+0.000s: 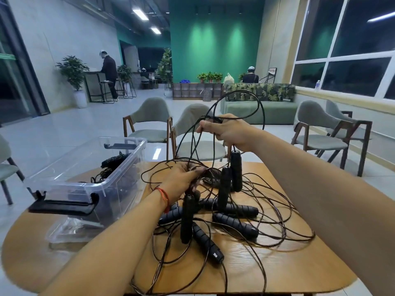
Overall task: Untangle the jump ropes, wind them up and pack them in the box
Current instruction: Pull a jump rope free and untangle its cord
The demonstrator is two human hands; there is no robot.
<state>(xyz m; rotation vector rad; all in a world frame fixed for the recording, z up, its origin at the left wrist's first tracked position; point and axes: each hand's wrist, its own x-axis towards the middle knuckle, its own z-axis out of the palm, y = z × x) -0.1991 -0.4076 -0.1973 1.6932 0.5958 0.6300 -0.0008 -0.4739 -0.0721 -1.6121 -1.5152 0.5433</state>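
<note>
– Black cord all over the wooden table, seen from the head camera. Where exactly are the jump ropes?
– Mostly in one knot at the middle of the table. Handles lie crossed and flat, and cord loops out towards the near and right edges. One wound rope lies in the clear plastic box, just left of the heap.
– And the hands?
– The right hand is raised above the heap, fingers curled round several strands, with two handles dangling under it. The left hand is lower, closed on a bunch of cord, with another handle hanging below it.
– How will the stuff behave?
– I'd judge the cord thin, springy and a bit slick, so it holds its loops and snags on itself. The handles look ribbed and padded. They seem the heavy part, so they will swing and drag cord along. Better to take a handle by its middle and feed it back through the loops than to tug on cord.
– Any brand to read?
– None. There's a pale mark at the end of the nearest handle, too small to make out.
</note>
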